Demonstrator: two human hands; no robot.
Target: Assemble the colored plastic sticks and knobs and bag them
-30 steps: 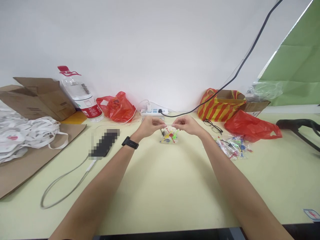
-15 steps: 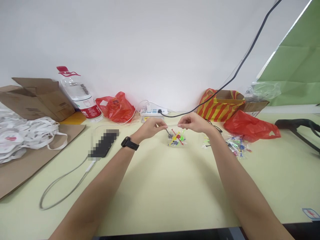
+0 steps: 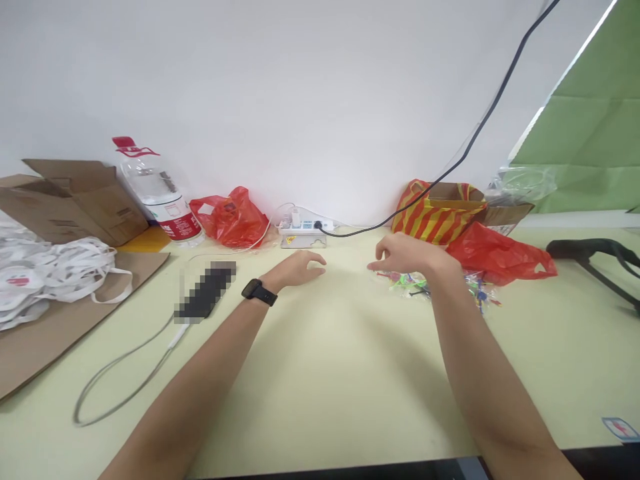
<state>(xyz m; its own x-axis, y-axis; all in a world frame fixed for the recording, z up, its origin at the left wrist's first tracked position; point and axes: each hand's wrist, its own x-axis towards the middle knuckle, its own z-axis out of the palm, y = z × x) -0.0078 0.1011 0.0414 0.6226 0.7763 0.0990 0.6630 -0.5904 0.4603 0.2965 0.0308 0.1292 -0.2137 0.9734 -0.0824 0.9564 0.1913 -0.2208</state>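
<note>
My left hand (image 3: 299, 268) hovers over the pale yellow table (image 3: 320, 373), thumb and fingers apart with nothing between them. A black watch (image 3: 259, 291) is on that wrist. To the right, my right hand (image 3: 400, 255) is curled with its fingertips pinched at the edge of a clear plastic bag (image 3: 404, 283) of small colourful plastic pieces. Part of this bag is hidden behind the hand and wrist. More bagged coloured pieces (image 3: 483, 293) lie just right of my right forearm.
Along the wall stand a cardboard box (image 3: 75, 207), a large water bottle (image 3: 167, 200), a red plastic bag (image 3: 230, 219), a power strip (image 3: 305, 227) and a striped bag (image 3: 430, 213). A phone (image 3: 205, 293) with a cable lies left. Another red bag (image 3: 500, 257) rests right.
The bag of coloured pieces has moved from between my hands to the right, beside the other bagged pieces. My right hand went right with it; my left hand let go and drew slightly left.
</note>
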